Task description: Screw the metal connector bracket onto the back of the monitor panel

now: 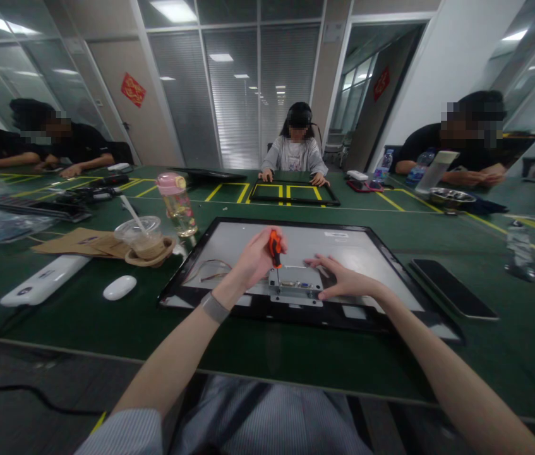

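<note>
My left hand (258,258) is closed around an orange and black screwdriver (275,248). The screwdriver stands nearly upright, its thin shaft pointing down at the left front of a metal connector box (295,287). Ports show along the box's front face, and a flange with screw holes runs below it. My right hand (343,278) has its fingers spread at the box's right end, thumb by the front corner and fingertips near the top. The box sits on the grey back of a black-framed display panel (258,237), lying flat on the table. Thin cables (215,270) lie left of the box.
A phone (451,287) lies right of the panel. On the left are a white mouse (120,287), a white power bank (44,281), a plastic cup (138,235) and a pink-lidded bottle (177,205). Across the table, a person handles a black frame (295,201); others sit at both sides.
</note>
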`<state>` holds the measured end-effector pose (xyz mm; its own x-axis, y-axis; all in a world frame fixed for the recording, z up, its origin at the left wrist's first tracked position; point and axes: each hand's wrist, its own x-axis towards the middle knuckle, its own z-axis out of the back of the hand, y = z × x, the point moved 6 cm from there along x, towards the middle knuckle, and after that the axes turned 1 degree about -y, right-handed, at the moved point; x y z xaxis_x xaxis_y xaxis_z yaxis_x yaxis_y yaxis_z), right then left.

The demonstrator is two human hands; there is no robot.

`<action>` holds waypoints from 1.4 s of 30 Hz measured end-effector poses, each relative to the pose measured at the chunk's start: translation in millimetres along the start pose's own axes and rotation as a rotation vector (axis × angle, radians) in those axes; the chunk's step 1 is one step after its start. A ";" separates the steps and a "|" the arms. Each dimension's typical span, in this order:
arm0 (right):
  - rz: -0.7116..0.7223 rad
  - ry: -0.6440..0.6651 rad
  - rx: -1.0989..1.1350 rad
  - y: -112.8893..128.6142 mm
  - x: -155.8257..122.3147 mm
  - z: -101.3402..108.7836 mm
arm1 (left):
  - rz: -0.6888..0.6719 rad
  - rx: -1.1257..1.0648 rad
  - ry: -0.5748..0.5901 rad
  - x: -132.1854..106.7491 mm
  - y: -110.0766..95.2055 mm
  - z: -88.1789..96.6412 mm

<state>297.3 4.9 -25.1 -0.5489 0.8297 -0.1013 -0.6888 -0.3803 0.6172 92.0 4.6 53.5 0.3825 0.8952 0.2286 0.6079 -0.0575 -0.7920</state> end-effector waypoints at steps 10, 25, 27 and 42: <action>0.007 0.002 -0.003 0.1 -0.3 -0.3 | -0.096 0.052 0.028 0.0 0.5 -1.2; 0.002 0.010 -0.008 5.6 -2.1 1.3 | -0.133 0.009 -0.082 -2.0 -5.2 1.6; 0.002 0.008 -0.008 4.7 -1.6 1.2 | -0.151 0.022 -0.086 -3.5 -3.3 -0.8; -0.017 0.008 0.018 7.8 -3.5 2.0 | -0.482 0.681 -0.155 -15.2 -20.1 7.1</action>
<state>294.8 -0.2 -18.4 -0.5406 0.8329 -0.1180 -0.6896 -0.3585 0.6292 69.0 -4.7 61.9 0.0592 0.8066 0.5882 0.1094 0.5804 -0.8070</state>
